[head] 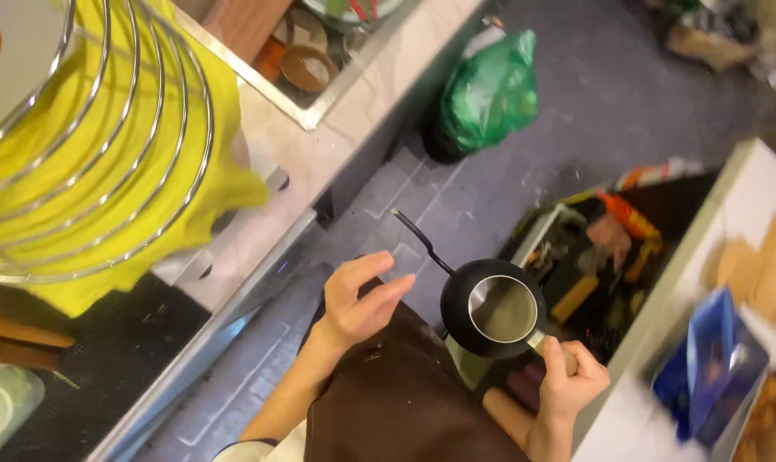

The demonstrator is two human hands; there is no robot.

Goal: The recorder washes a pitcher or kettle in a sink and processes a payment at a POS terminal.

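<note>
The right hand [574, 376] is gripping the handle of a black gooseneck kettle [493, 308], fingers wrapped around it, holding the kettle in the air above the grey floor [491, 188], between two surfaces. The kettle's lid is off, and its thin spout is pointing away. The left hand [360, 299] is hovering empty, fingers loosely extended, just beside the kettle, above a brown apron [396, 393].

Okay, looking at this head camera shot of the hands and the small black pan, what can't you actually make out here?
- Head view: motion blur smears the blue packet and the crate's contents.
- Right hand covers the grip of the small black pan.
- Left hand: empty, palm hidden.
- Wire rack: cut off by the frame edges.
</note>
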